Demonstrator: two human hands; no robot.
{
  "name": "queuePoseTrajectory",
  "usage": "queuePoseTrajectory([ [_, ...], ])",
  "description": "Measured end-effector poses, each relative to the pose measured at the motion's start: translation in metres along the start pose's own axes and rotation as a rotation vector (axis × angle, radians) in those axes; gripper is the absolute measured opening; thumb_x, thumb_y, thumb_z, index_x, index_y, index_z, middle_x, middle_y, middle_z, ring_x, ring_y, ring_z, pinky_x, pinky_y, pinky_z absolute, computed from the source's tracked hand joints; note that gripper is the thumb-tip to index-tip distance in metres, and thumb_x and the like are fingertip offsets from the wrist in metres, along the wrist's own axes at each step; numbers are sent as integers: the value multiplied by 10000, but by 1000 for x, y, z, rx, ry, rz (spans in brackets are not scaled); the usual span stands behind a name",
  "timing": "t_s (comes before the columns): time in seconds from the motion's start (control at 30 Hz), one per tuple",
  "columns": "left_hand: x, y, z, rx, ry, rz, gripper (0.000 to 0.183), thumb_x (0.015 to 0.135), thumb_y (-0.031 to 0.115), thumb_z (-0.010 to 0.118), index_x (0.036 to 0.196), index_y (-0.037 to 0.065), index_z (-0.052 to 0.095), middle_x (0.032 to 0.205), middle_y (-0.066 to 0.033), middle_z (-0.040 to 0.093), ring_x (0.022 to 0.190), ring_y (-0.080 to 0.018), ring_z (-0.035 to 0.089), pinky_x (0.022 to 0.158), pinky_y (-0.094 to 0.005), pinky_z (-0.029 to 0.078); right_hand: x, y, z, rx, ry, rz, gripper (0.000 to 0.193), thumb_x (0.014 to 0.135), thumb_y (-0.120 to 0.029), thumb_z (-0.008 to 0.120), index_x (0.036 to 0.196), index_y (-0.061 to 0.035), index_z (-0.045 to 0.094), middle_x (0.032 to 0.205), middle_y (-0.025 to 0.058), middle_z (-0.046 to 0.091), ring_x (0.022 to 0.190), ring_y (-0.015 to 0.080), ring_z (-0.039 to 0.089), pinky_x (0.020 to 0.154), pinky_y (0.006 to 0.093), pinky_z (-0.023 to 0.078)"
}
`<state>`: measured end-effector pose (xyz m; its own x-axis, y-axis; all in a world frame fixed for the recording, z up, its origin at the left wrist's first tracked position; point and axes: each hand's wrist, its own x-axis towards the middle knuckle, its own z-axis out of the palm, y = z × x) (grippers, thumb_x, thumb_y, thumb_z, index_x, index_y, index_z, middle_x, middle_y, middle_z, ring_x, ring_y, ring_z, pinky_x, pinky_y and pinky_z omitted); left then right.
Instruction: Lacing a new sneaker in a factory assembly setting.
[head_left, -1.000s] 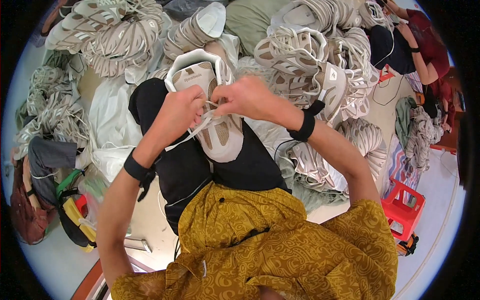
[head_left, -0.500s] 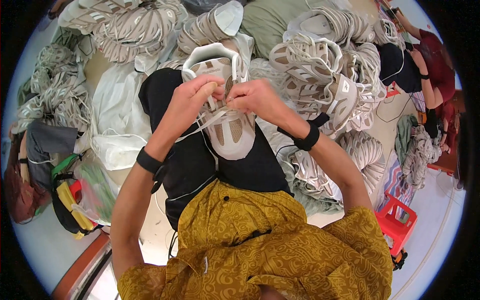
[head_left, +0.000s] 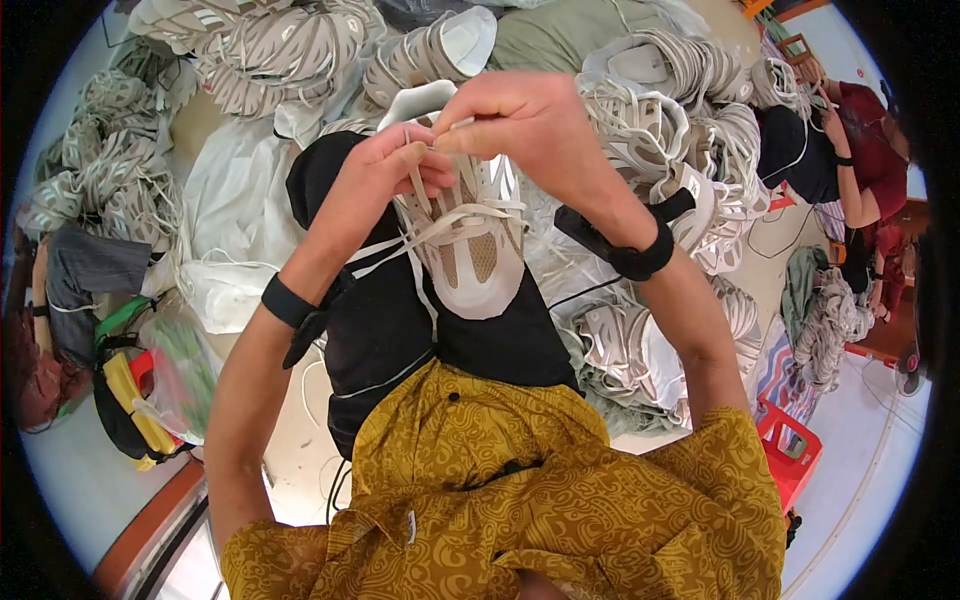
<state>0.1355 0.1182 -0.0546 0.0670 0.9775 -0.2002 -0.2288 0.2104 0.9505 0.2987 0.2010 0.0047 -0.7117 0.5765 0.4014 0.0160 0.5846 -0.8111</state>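
The black trousers (head_left: 375, 325) support one lace-up sneaker (head_left: 463, 262) across the thighs, toe toward the wearer. Its upper is off-white; the pale heel collar (head_left: 418, 100) shows behind the hands. The right hand (head_left: 530, 125) and left hand (head_left: 390, 170) each pinch the lace between thumb and forefinger. The toe cap (head_left: 478, 302) is smooth and rounded. Tan mesh panels (head_left: 485, 260) sit above it. The flat cream lace (head_left: 472, 212) crosses loosely over the vamp; one length trails left.

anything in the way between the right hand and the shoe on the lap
Nothing visible stands between them: the right hand is over the shoe's collar end, with the left hand close beside it. Pale lace lies across the shoe nearer the toe, not blocking the right hand.
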Motion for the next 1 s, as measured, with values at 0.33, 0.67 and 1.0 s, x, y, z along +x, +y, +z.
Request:
queuePoseTrajectory([
  [0.33, 3, 21, -6, 662, 138, 57, 228, 847, 167, 514, 984, 22, 625, 710, -6, 600, 598, -61, 536, 558, -204, 445, -13, 25, 12, -176, -353, 99, 123, 674, -100, 651, 778, -35, 646, 720, 54, 617, 642, 150, 575, 594, 254, 441],
  [0.67, -1, 15, 6, 721, 281, 292, 237, 829, 162, 517, 966, 7, 631, 898, -105, 636, 804, -170, 601, 726, -258, 452, -16, 41, 43, -182, -256, 22, 121, 608, -190, 637, 670, -89, 663, 679, 68, 625, 649, 248, 598, 587, 351, 461],
  [1.0, -13, 7, 1, 519, 252, 191, 238, 862, 173, 507, 996, 16, 624, 800, 4, 589, 629, -43, 471, 551, -184, 391, -18, 46, 54, -72, -154, 108, 128, 592, -168, 667, 688, -86, 683, 657, 71, 626, 614, 232, 592, 563, 331, 449],
])
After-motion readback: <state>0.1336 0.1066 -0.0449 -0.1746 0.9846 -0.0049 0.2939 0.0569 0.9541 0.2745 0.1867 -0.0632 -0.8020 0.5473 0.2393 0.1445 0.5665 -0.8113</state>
